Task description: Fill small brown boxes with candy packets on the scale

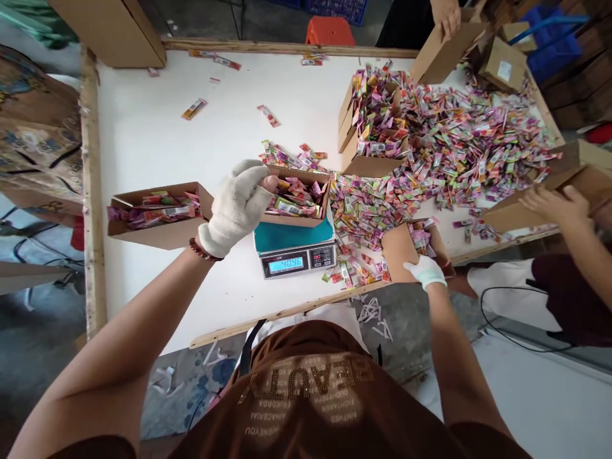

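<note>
My left hand [236,207], in a white knit glove, grips the near left rim of a small cardboard box [297,220] full of colourful sachets. That box rests on a digital scale [294,252] with a lit display. My right hand [424,271], also gloved, holds the near wall of another cardboard box [400,248] tilted at the table's front edge, with sachets inside. A big heap of sachets [459,146] spreads from the scale to the far right.
A filled box [160,233] sits left of the scale. More filled boxes [368,166] stand behind the heap. Other people's hands hold boxes at the right [554,204] and far top [447,16]. The white table [157,140] carries stray sachets.
</note>
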{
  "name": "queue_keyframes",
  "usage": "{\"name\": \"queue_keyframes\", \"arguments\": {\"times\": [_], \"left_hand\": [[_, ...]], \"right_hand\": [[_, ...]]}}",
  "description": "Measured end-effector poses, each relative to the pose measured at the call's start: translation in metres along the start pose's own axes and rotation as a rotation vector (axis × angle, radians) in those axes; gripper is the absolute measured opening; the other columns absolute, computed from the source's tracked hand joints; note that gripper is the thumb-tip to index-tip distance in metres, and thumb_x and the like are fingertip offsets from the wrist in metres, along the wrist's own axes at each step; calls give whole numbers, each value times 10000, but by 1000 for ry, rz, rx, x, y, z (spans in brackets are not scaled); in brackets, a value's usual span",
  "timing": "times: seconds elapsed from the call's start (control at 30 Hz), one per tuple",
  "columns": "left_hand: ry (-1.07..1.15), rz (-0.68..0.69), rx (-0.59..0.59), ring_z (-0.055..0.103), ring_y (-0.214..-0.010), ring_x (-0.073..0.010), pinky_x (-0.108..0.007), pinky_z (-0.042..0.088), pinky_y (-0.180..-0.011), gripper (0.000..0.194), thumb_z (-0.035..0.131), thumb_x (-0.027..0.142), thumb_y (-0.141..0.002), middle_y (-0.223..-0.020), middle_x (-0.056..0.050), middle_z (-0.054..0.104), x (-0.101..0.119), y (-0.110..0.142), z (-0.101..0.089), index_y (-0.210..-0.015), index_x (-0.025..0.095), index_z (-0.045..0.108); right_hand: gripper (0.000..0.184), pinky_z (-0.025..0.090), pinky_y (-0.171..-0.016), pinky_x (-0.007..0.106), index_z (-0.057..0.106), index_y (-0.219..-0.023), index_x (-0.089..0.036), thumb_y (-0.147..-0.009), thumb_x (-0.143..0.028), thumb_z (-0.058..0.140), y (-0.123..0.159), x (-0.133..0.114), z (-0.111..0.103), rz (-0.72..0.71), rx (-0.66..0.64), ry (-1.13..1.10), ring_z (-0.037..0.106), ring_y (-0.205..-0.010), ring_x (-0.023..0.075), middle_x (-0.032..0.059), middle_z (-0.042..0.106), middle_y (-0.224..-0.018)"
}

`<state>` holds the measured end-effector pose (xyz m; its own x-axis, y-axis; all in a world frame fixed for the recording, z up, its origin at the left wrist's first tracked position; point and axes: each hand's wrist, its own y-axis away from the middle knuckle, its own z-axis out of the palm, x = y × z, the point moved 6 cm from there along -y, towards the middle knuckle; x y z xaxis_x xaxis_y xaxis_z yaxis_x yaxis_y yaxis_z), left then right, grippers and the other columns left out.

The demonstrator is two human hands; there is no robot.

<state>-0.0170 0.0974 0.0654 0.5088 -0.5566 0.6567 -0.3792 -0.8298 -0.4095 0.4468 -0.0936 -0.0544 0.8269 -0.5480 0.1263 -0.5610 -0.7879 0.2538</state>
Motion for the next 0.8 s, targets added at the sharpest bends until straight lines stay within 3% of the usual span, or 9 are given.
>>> {"name": "queue_keyframes", "arguments": {"times": [0.1, 0.17, 0.23, 0.33, 0.43, 0.53, 0.67, 0.73, 0.8], "left_hand": [[-91, 36, -224, 636, -968, -227, -368, 520, -879, 390, 462, 464, -1051, -1045, -111, 689, 0, -1, 32, -1026, 166, 711], [-274, 10, -436, 644, -1038, -272, -404, 516, -918, 369, 583, 460, -987, -1135, -135, 704, -8, 6, 59, -1140, 156, 726], [-456, -54, -628, 649, -1097, -313, -433, 515, -919, 330, 630, 348, -957, -1200, -154, 711, -20, 19, 79, -1220, 172, 724], [-532, -117, -755, 677, -1106, -332, -433, 524, -860, 383, 476, 125, -963, -1175, -164, 743, -30, 44, 85, -1240, 189, 732], [-480, -134, -741, 702, -1104, -339, -445, 537, -855, 449, 416, 113, -943, -1170, -151, 766, -31, 80, 56, -1208, 223, 762], [-420, -263, -658, 721, -1058, -375, -494, 551, -832, 425, 437, 223, -914, -1157, -134, 784, -41, 137, -3, -1129, 277, 800], [-384, -442, -516, 720, -1094, -408, -548, 571, -903, 411, 495, 401, -808, -1160, -28, 797, -68, 226, -80, -1077, 401, 807], [-418, -545, -461, 721, -1091, -409, -539, 566, -941, 434, 490, 429, -791, -1171, -25, 796, -87, 260, -97, -1092, 393, 800], [-471, -657, -466, 722, -1065, -421, -549, 553, -943, 460, 471, 412, -823, -1175, -90, 790, -111, 282, -95, -1134, 328, 799]], "right_hand": [[319, 590, -902, 370, 691, -1209, -206, -1029, -466, 658, 12, -13, -2, 9, -53, 23, 688, -1010, 185, 74, 702, -1180], [344, 583, -888, 379, 706, -1205, -177, -1004, -455, 685, 12, -20, -13, -3, -63, 38, 701, -1004, 213, 100, 721, -1142], [336, 564, -838, 369, 745, -1162, -158, -964, -427, 709, 10, -29, -29, -25, -59, 50, 714, -994, 260, 153, 747, -1080], [352, 520, -785, 352, 771, -1141, -159, -934, -431, 689, 12, -57, -58, -86, -32, 51, 724, -1011, 307, 182, 773, -1057], [363, 487, -760, 342, 759, -1137, -190, -961, -481, 631, 23, -114, -88, -253, 24, 62, 726, -1010, 308, 158, 787, -1088], [303, 463, -730, 343, 757, -1075, -206, -992, -446, 591, 36, -194, -104, -494, 56, 70, 731, -991, 299, 143, 799, -1064], [223, 462, -738, 340, 758, -1084, -224, -1001, -328, 580, 44, -293, -87, -791, -49, 106, 740, -1034, 276, 100, 801, -1121], [220, 476, -753, 350, 756, -1126, -231, -989, -281, 592, 46, -328, -72, -897, -116, 154, 744, -1039, 280, 95, 794, -1158], [237, 498, -786, 372, 752, -1166, -222, -988, -259, 600, 47, -350, -66, -965, -138, 179, 743, -1049, 294, 109, 785, -1183]]}}
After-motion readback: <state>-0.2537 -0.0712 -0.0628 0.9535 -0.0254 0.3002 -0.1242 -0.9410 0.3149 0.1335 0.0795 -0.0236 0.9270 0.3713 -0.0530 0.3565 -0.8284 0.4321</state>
